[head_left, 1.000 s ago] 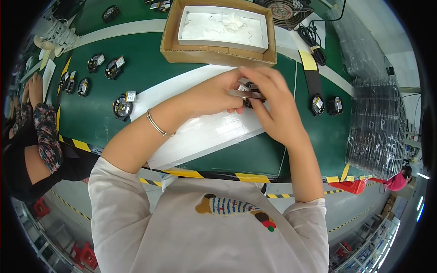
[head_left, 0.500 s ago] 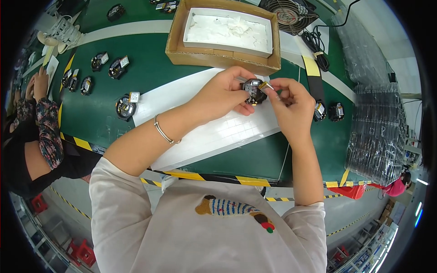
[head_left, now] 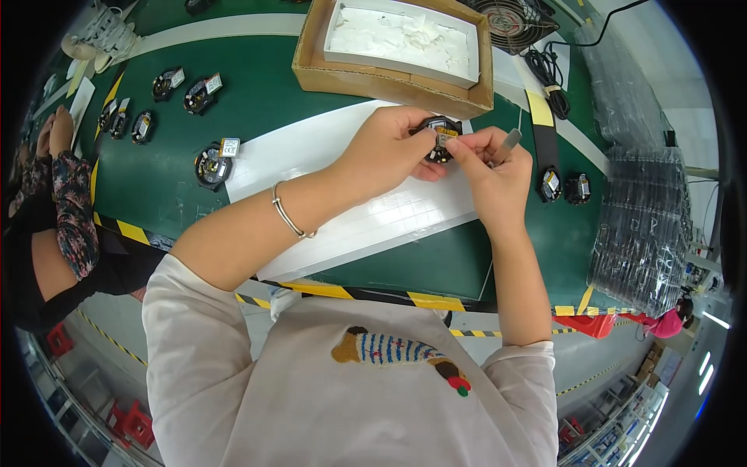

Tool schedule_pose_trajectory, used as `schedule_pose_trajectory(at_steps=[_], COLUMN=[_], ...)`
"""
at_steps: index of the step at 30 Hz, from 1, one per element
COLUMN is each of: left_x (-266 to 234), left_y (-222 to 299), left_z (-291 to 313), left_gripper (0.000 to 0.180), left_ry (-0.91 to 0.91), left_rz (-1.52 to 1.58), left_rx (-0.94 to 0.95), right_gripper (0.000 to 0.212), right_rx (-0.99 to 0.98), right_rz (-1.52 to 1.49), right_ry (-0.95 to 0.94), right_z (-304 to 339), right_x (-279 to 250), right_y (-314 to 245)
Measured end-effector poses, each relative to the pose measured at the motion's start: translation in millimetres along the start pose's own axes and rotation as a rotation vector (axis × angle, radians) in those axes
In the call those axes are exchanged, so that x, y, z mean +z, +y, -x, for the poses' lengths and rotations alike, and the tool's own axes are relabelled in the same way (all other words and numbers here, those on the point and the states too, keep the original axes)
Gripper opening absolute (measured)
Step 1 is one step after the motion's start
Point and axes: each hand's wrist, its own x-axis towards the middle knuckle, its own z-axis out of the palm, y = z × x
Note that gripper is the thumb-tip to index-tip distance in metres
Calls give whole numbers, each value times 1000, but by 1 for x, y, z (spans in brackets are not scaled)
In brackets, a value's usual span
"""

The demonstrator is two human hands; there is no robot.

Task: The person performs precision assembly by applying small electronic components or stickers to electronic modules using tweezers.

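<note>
My left hand [head_left: 397, 144] is closed round the rim of a round black watch body [head_left: 436, 154], its open inside facing up. A small silver and yellow battery [head_left: 447, 138] lies over the inside of it. My right hand [head_left: 492, 167] has its thumb and fingertips on the battery and the right side of the watch body. Between that hand's fingers sits a flat grey metal tool [head_left: 510, 143], its blunt end sticking out to the upper right; its other end is hidden. Both hands are above a white board [head_left: 350, 226].
A cardboard box [head_left: 389, 89] holding a white tray stands beyond my hands. Several opened watch bodies [head_left: 212, 165] lie at the left; a strapped watch [head_left: 549, 183] and another body [head_left: 578, 188] lie right. Stacked clear plastic trays [head_left: 642, 226] border the right. A co-worker's hands [head_left: 56, 132] show far left.
The battery, earlier tilted up at the watch body's right edge in my right fingers, now lies flatter over it. My right thumb has moved left onto it, and the metal tool's end now sticks out.
</note>
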Motion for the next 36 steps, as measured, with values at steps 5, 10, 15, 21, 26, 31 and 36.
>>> schedule_pose_trajectory(at_steps=[5,10,15,21,26,31,36], left_x=[1,3,0,4,9,12,5], left_y=[-3,1,-2,-11,-10,-3,7], left_z=[3,1,1,5,10,11,9], left_gripper=[24,22,22,28,33,27,20], left_ry=[29,38,-20,21,42,20,-75], left_rz=[-44,-125,-165,-332,-607,-503,-462], left_rx=[55,7,5,111,296,288,53], right_gripper=[9,9,10,15,17,18,14], right_rx=[45,75,66,85,121,217,200], right_rz=[84,66,56,87,244,-95,-153], right_ry=[-49,-61,-26,-21,-133,-196,-284], right_z=[3,6,6,2,-6,-8,-4], right_x=[-3,-5,-2,-2,-16,-21,-21], right_y=[-9,-12,-6,-2,3,-1,9])
